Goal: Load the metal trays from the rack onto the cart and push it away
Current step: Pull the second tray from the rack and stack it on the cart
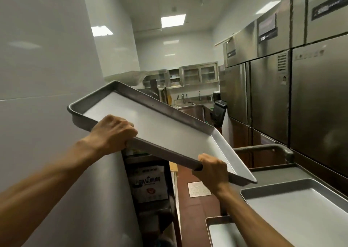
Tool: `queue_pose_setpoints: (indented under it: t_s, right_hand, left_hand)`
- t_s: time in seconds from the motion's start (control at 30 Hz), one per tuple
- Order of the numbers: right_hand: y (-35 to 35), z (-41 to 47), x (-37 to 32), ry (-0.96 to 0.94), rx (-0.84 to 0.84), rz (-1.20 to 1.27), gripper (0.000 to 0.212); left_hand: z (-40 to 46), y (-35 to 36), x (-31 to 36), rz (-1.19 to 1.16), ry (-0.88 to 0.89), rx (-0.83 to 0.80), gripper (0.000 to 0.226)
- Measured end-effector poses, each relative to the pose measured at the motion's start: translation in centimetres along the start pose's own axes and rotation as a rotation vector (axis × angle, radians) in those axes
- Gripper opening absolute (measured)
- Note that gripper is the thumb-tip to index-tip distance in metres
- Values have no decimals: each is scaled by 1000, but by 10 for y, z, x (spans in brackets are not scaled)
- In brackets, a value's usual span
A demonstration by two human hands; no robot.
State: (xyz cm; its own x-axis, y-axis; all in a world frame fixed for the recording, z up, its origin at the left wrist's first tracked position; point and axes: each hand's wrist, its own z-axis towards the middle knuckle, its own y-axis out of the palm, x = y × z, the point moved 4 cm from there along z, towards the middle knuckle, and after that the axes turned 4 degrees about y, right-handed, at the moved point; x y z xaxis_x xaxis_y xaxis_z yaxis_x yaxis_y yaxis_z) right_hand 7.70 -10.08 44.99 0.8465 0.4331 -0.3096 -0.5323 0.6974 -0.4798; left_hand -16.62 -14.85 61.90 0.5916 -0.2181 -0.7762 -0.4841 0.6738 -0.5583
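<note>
While tilted in midair, metal tray [150,126], near rim clamped by left hand [114,131], right hand [212,168] fingers.

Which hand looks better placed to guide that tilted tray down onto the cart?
Probably the right. The right hand grips the tray near its lower end, which hangs just above the cart, where another tray already lies. The left hand holds the raised end, farther from the cart.

Evenly lit from ceiling panels [173,20]; soft glare on the refrigerator doors [269,99]; motion-blurred, edges bowed by wide-angle.
</note>
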Motion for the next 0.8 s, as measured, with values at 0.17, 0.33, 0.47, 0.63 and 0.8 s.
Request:
queue_pose_setpoints:
  t_s: [0.17,0.33,0.47,0.63,0.8]
  right_hand:
    - [-67,-6,31,-208,-65,-166,36]
    - [-138,-32,70,-313,-157,-297,33]
    - [-179,-56,96,-303,-231,-390,32]
    - [-212,-82,123,-226,-277,-445,29]
    - [-233,-93,145,-127,-296,-533,29]
  left_hand:
    - [-30,-15,65,-243,-153,178,28]
    - [-32,-22,154,-408,-218,154,37]
    - [-21,-29,207,-526,-213,136,36]
    - [6,-37,243,-604,-155,194,32]
    - [41,-32,263,-683,-81,252,27]
